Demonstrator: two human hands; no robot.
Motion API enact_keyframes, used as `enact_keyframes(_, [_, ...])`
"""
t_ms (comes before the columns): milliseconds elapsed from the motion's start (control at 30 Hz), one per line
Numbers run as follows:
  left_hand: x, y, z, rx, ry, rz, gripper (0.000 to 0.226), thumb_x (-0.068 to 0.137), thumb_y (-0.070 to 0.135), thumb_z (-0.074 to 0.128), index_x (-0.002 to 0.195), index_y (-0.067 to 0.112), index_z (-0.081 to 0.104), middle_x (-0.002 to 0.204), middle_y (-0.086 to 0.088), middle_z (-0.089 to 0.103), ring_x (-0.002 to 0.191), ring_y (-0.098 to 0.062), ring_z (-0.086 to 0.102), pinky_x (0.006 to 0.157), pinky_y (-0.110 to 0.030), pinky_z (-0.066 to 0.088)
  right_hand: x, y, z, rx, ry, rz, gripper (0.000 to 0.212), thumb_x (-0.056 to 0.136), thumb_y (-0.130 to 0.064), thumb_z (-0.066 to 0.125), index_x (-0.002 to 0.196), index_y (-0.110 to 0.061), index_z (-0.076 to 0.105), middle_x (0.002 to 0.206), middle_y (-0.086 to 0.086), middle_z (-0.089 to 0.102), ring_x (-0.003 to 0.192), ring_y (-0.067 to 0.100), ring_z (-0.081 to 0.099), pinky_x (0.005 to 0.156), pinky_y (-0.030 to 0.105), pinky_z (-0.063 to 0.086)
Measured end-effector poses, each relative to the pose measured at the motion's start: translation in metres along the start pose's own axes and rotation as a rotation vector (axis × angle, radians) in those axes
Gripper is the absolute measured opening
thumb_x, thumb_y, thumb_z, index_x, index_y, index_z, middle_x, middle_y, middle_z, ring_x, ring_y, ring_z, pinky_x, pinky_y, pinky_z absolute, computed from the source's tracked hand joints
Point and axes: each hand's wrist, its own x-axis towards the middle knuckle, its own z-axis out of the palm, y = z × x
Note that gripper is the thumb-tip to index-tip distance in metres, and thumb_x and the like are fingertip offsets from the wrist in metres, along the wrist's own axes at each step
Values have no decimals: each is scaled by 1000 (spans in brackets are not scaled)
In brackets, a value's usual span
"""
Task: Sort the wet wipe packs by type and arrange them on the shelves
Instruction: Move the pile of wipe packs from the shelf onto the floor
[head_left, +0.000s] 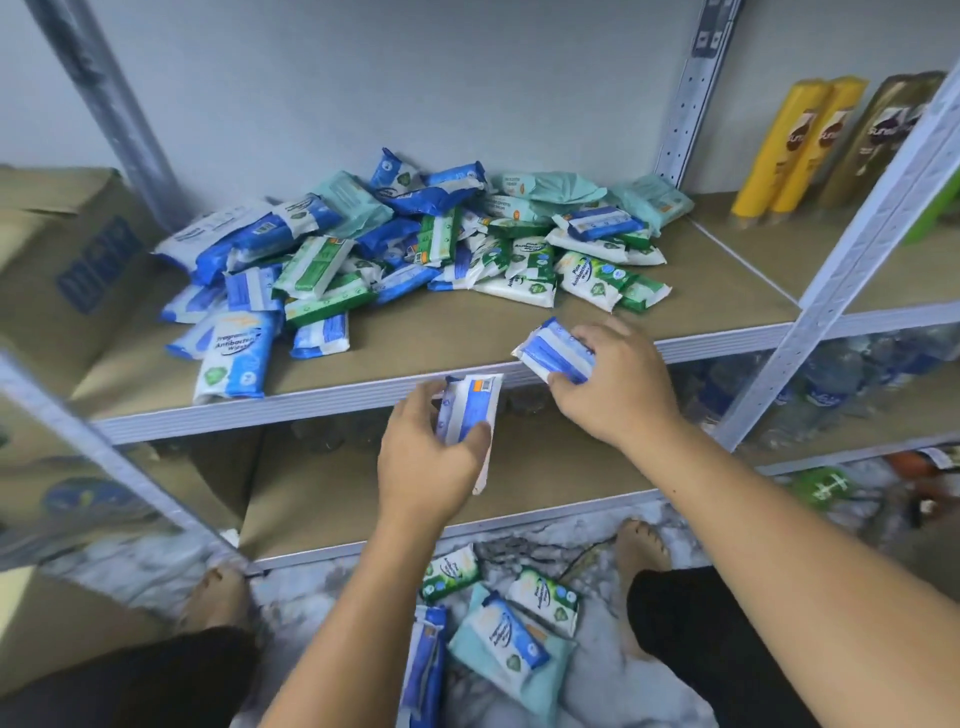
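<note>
left hand (426, 462), right hand (618, 384): two blue packs (470, 410); five floor packs (514, 642)

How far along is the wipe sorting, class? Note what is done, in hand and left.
Done: barely anything; no sorted rows show on the shelf. In hand: the left hand grips one blue pack, the right hand another blue pack at the shelf's front edge. Left: the mixed heap of blue, green and teal packs, plus loose packs on the floor.

Two yellow bottles (789, 140), two gold bottles (875, 140), five packs (514, 639) on the floor (602, 686), two blue packs (556, 353) held.
</note>
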Motion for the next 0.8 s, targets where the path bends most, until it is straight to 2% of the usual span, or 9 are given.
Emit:
enact_keyframes(67, [-22, -31, 8, 21, 2, 4, 55, 75, 37, 73, 126, 34, 55, 106, 11, 57, 91, -7, 56, 82, -30, 46, -23, -4, 11, 6, 48, 17, 50, 67, -39, 66, 108, -11, 69, 103, 6, 63, 97, 33, 57, 82, 40, 52])
enact_keyframes(167, [-40, -79, 21, 167, -72, -11, 63, 80, 36, 71, 139, 35, 47, 113, 6, 53, 99, -15, 55, 81, -31, 45, -57, -1, 41, -25, -51, 74, 47, 68, -38, 68, 108, -13, 67, 104, 4, 60, 96, 32, 57, 78, 40, 51])
enact_keyframes(233, [-53, -115, 29, 273, -157, -115, 69, 85, 37, 68, 148, 32, 41, 117, -3, 52, 103, -26, 57, 80, -32, 44, -84, 5, 66, -95, -235, 87, 46, 70, -40, 66, 108, -14, 66, 103, 4, 59, 95, 32, 59, 78, 39, 50])
enact_keyframes(300, [-69, -151, 39, 346, -257, -213, 74, 86, 39, 66, 153, 29, 37, 116, -11, 50, 99, -34, 60, 83, -34, 48, -113, 13, 92, -171, -468, 141, 42, 77, -40, 66, 111, -16, 65, 109, 4, 60, 103, 30, 60, 82, 37, 49])
enact_keyframes(400, [-91, -199, 51, 412, -420, -322, 73, 87, 41, 61, 154, 29, 35, 119, -14, 48, 98, -36, 62, 89, -35, 51, -159, 29, 130, -268, -701, 188, 40, 82, -42, 63, 114, -18, 63, 117, 4, 62, 108, 27, 62, 83, 33, 49])
enact_keyframes(500, [-107, -233, 65, 459, -520, -394, 72, 91, 38, 62, 156, 27, 31, 123, -14, 47, 98, -35, 63, 85, -33, 48, -191, 48, 161, -337, -846, 216, 38, 84, -39, 63, 116, -18, 63, 117, 5, 66, 107, 26, 64, 83, 30, 50])
enact_keyframes(633, [-113, -265, 81, 479, -578, -450, 76, 92, 40, 62, 157, 28, 25, 128, -15, 46, 99, -36, 64, 82, -35, 49, -216, 74, 198, -395, -920, 287, 36, 86, -39, 63, 116, -17, 64, 117, 5, 65, 107, 25, 64, 83, 31, 52])
enact_keyframes(800, [-116, -289, 101, 581, -611, -403, 70, 91, 41, 60, 153, 28, 30, 131, -16, 48, 107, -37, 60, 84, -38, 49, -234, 92, 238, -414, -881, 342, 41, 87, -44, 66, 119, -18, 64, 114, 4, 67, 104, 23, 63, 80, 29, 49])
